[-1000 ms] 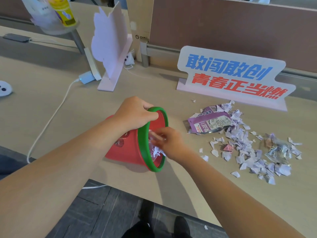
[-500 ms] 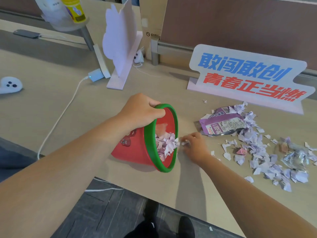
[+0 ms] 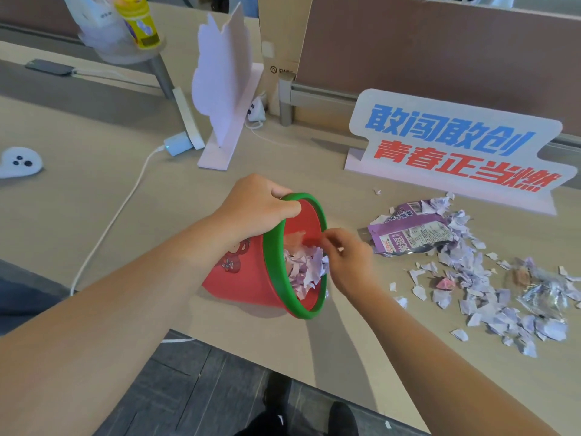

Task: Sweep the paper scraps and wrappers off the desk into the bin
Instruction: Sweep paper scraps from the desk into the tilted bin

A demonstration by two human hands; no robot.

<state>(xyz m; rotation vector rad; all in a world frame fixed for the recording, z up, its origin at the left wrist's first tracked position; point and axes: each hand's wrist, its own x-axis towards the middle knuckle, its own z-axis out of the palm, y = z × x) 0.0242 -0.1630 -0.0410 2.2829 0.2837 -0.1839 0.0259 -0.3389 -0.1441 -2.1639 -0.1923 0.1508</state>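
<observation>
Head cam: your left hand (image 3: 257,206) has its grip clamped on the green rim of the red bin (image 3: 251,278), which is tipped on its side on the table (image 3: 94,199) near the front edge, mouth facing right. There's a heap of torn paper inside it. Your right hand (image 3: 347,259) is right at the bin's mouth, fingers pinched together, but you can't tell whether there's a scrap in there. The rest of the paper scraps (image 3: 490,297) are spread over the table to the right, with a purple wrapper (image 3: 412,231) at the near end of the pile and a clear crinkly wrapper (image 3: 544,294) further right. A sign (image 3: 456,146) stands behind the mess.
</observation>
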